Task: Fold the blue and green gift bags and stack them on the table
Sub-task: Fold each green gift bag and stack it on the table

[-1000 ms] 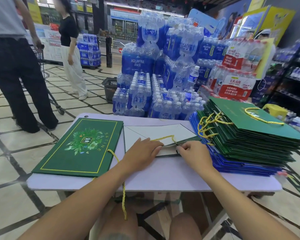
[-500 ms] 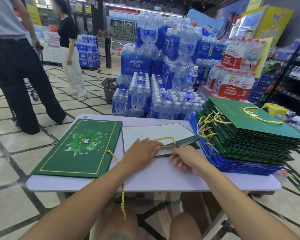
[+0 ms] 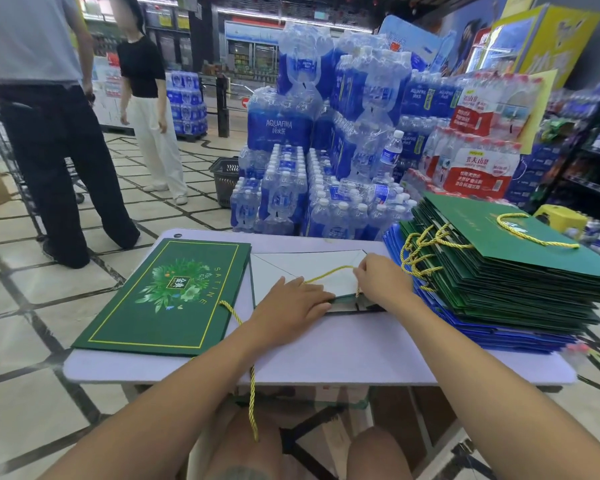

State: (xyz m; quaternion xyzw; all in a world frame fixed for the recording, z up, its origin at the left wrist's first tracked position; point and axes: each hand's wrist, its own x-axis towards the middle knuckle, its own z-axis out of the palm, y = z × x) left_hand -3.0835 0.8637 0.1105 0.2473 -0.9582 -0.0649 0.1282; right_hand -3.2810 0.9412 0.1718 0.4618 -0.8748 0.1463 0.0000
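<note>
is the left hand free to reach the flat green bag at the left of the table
Probably yes: the left hand presses flat on the half-folded bag, gripping nothing, and the flat green bag lies right beside that bag with nothing standing in the way.

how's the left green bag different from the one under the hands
The left bag lies flat, printed green face up; the middle bag shows white inner panels, part folded. No hand touches the left bag; the left hand presses the middle bag and the right hand holds it. Both have yellow cords.
</note>
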